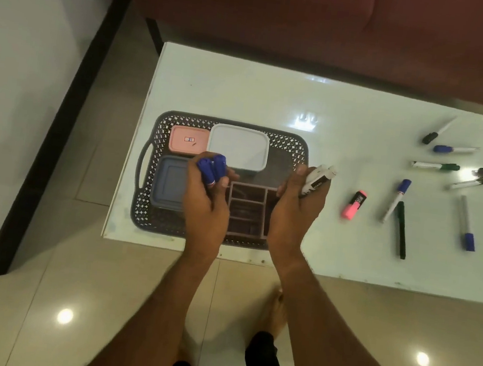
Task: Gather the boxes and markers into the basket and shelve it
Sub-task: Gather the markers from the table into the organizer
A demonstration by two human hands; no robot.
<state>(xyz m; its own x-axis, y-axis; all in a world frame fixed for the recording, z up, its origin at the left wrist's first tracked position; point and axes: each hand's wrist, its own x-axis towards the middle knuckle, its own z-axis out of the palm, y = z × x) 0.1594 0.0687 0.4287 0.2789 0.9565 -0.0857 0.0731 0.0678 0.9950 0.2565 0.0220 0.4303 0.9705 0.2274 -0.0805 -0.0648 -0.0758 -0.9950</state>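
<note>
Holding two blue-capped markers (212, 168); three boxes (238, 146) in basket (142, 195)

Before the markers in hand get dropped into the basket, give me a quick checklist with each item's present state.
1. Left hand grips the blue-capped markers: ok.
2. Right hand grips its markers: ok.
3. Basket flat on the table: ok.
4. Divided organizer in the basket has open slots: ok.
5. Pink box, white box and blue box already in the basket: ok.
6. All markers gathered: not ok; a pink highlighter and several loose markers lie on the table.
</note>
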